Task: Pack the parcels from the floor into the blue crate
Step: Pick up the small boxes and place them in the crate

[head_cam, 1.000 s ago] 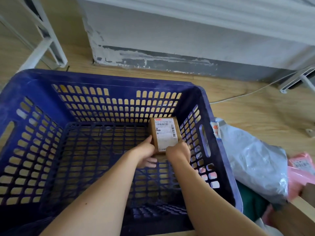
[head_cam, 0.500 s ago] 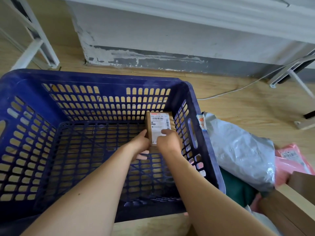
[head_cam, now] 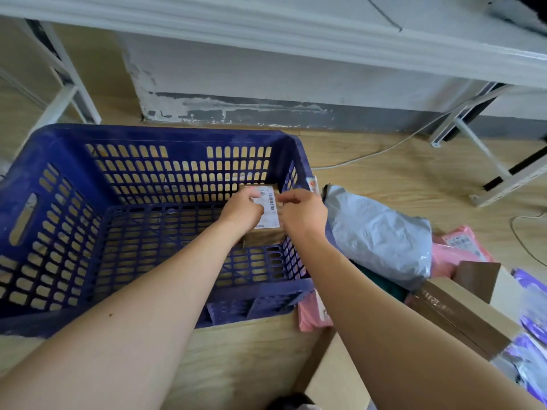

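The blue crate [head_cam: 165,134] stands on the wooden floor. A small cardboard box [head_cam: 270,210] with a white shipping label lies in its far right corner, against the right wall. My left hand [head_cam: 244,213] is on the box's left side, fingers curled over it. Just beside the box's right edge is my right hand [head_cam: 305,214], its fingers loosely curled; I cannot tell whether they touch it. More parcels lie on the floor right of the crate: a grey poly bag [head_cam: 376,232], a pink bag [head_cam: 457,247] and a long brown carton [head_cam: 461,315].
A small pink parcel [head_cam: 313,316] lies by the crate's near right corner. Purple bags [head_cam: 529,306] sit at the far right. A wall base and white metal frame legs [head_cam: 473,143] run behind, and a white cable [head_cam: 370,155] crosses the floor.
Both hands have moved from the box's near end up to its sides. The view has pulled back, showing more floor and parcels at the right.
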Action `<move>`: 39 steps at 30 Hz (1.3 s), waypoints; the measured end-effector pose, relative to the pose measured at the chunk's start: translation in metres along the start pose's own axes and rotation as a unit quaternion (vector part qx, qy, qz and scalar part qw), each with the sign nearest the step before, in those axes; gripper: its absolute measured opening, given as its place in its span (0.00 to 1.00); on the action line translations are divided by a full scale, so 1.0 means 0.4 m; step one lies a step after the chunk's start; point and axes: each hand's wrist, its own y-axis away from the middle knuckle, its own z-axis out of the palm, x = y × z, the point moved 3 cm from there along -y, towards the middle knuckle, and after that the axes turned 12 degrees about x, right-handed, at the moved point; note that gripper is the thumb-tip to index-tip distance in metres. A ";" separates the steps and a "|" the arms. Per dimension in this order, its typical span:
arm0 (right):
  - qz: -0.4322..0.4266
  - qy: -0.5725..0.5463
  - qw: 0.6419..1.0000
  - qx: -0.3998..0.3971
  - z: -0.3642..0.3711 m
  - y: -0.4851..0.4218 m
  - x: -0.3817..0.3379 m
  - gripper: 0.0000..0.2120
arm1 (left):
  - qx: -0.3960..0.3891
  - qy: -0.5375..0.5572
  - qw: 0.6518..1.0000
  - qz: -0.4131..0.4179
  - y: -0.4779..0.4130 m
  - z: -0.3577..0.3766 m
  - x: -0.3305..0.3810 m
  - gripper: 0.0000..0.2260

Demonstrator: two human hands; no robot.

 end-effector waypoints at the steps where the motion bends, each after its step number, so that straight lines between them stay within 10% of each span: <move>1: -0.001 -0.007 1.000 0.009 -0.024 0.009 0.000 0.18 | 0.003 0.000 1.000 0.012 0.020 -0.001 0.011 0.19; 15: 0.023 0.031 0.996 0.083 -0.307 0.080 0.136 0.16 | 0.029 -0.070 0.957 0.279 0.345 0.062 0.120 0.17; 26: 0.105 0.101 0.989 0.006 -0.343 0.133 0.430 0.10 | -0.025 -0.231 0.771 0.593 0.464 0.291 -0.006 0.12; 39: 0.183 0.257 0.943 -0.110 -0.303 0.200 0.597 0.15 | -0.201 -0.319 0.895 0.238 0.442 0.402 -0.180 0.23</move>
